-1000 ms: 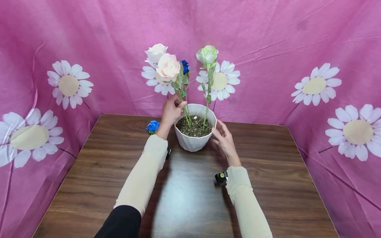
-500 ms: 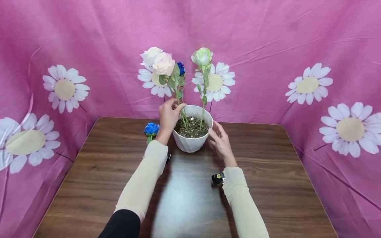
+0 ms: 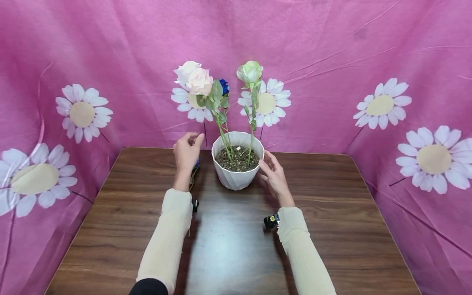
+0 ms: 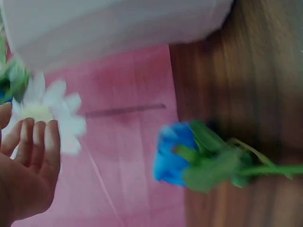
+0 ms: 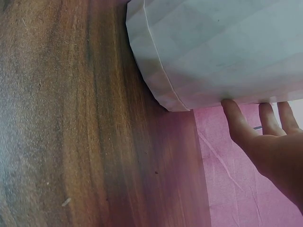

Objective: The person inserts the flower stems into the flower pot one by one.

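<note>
A white faceted pot [image 3: 236, 179] of dark soil stands upright near the back of the table. In it, a white rose [image 3: 185, 69], a pale pink rose [image 3: 200, 82] and a blue rose [image 3: 224, 87] rise at the left, with a pale green rose [image 3: 250, 72] at the right. My left hand [image 3: 186, 155] hovers left of the pot, fingers loosely bent and holding nothing. Below it another blue rose [image 4: 174, 152] lies on the table, mostly hidden in the head view. Against the pot's right side rest the fingertips of my right hand [image 3: 274, 174], thumb near the rim.
The brown wooden table [image 3: 332, 213] reaches back to a pink cloth [image 3: 317, 41] printed with white daisies, which hangs behind it and on both sides. A small camera [image 3: 271, 221] sits on my right wrist.
My left hand has let go of the rose stems and moved left and down, off the pot, now covering the lying blue rose. The right hand stays at the pot.
</note>
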Action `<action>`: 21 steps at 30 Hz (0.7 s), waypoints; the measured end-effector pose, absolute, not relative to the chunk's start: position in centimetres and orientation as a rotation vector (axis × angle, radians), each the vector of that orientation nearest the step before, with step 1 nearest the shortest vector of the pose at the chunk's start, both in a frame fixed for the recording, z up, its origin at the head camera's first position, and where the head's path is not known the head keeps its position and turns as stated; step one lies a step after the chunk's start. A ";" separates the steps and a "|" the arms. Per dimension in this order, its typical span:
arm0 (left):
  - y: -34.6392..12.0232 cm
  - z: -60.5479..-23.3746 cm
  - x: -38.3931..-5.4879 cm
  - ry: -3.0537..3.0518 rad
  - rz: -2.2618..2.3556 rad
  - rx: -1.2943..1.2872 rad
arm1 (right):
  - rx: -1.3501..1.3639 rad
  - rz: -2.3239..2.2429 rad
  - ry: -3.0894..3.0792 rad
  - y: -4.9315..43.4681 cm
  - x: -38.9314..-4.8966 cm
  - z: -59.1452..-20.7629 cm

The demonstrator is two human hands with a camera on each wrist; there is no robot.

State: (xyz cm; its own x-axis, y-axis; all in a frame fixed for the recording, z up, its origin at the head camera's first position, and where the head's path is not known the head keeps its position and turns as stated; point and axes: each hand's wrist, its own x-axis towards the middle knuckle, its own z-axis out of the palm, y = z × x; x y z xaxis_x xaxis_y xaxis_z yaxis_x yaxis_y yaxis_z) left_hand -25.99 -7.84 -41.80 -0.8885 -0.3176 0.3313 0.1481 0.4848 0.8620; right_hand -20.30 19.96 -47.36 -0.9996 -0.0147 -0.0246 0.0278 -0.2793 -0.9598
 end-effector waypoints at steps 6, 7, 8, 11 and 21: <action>-10.9 -43.6 -24.8 -2.120 -1.940 0.379 | 0.017 -2.492 1.857 19.8 -20.3 -47.4; -11.1 -43.8 -24.6 -2.079 -2.036 0.405 | 0.018 -2.488 1.857 19.9 -20.3 -47.4; -11.3 -44.1 -24.5 -2.060 -2.099 0.427 | 0.018 -2.489 1.855 20.0 -20.3 -47.4; -12.0 -45.0 -23.9 -2.055 -2.218 0.476 | 0.018 -2.486 1.860 20.1 -20.3 -47.5; -14.8 -49.0 -20.8 -2.240 -2.286 0.637 | 0.006 -2.484 1.851 20.1 -20.5 -47.7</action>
State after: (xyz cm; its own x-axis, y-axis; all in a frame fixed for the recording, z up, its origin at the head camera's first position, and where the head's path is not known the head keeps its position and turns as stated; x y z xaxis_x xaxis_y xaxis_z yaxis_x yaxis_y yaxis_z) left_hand -20.80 -14.77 -48.95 -0.9166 -0.1821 -0.3559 -0.3522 -0.0534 0.9344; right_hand -20.54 20.06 -47.69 -0.9991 -0.0324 -0.0291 0.0371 -0.2853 -0.9577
